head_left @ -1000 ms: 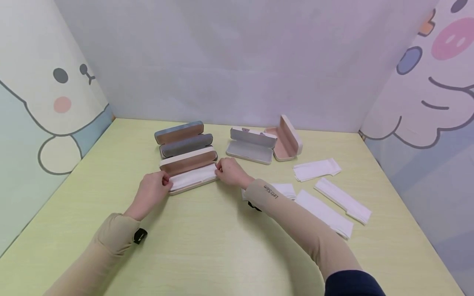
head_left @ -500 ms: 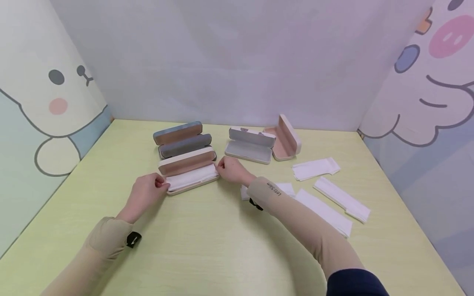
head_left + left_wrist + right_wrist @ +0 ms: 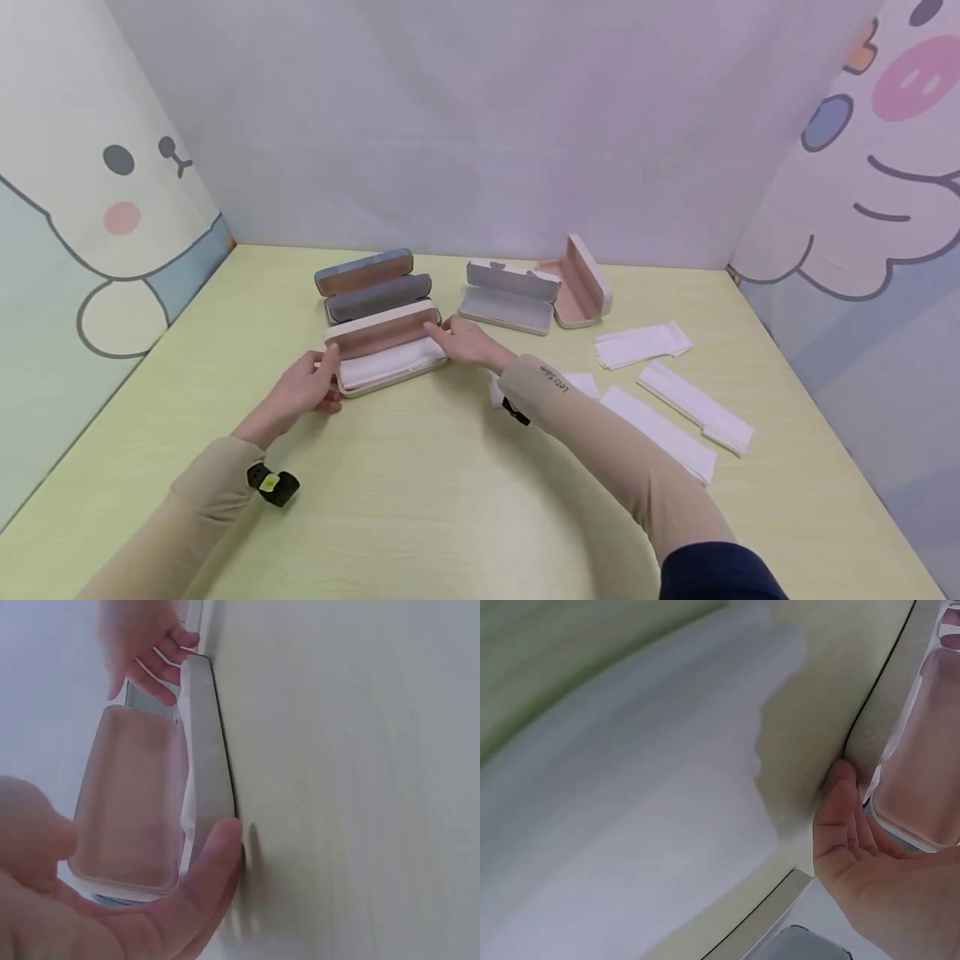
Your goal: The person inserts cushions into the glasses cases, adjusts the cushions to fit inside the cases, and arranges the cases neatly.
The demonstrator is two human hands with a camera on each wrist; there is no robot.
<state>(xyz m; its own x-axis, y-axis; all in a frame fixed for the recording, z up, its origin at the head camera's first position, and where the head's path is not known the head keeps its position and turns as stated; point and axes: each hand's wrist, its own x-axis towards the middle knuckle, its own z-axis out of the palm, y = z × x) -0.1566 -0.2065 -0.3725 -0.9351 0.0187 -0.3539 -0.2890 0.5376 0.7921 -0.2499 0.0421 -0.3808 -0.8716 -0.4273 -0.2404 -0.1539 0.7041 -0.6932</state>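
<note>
A cream glasses case (image 3: pixel 384 354) lies in front of me, lid (image 3: pixel 381 329) raised, with a folded white cloth (image 3: pixel 390 363) in its base. My left hand (image 3: pixel 318 385) is at the case's left end, fingers loose. In the left wrist view its thumb (image 3: pixel 216 866) lies against the base wall (image 3: pixel 206 750). My right hand (image 3: pixel 453 337) reaches to the case's right end with straight fingers. Its fingertips (image 3: pixel 432 328) touch the lid's right corner. The right wrist view shows the right hand (image 3: pixel 870 877) beside the case (image 3: pixel 922 772).
Two grey cases (image 3: pixel 367 287) stand just behind the cream one. A grey open case (image 3: pixel 506 302) and a pink open case (image 3: pixel 583 283) sit to the right. Several folded white cloths (image 3: pixel 641 343) lie on the yellow-green table (image 3: pixel 450 517) by my right forearm. Walls enclose three sides.
Both hands have come off the cloth's ends. The left hand drew back to the case's left end. The right hand's fingers moved up onto the lid's right corner.
</note>
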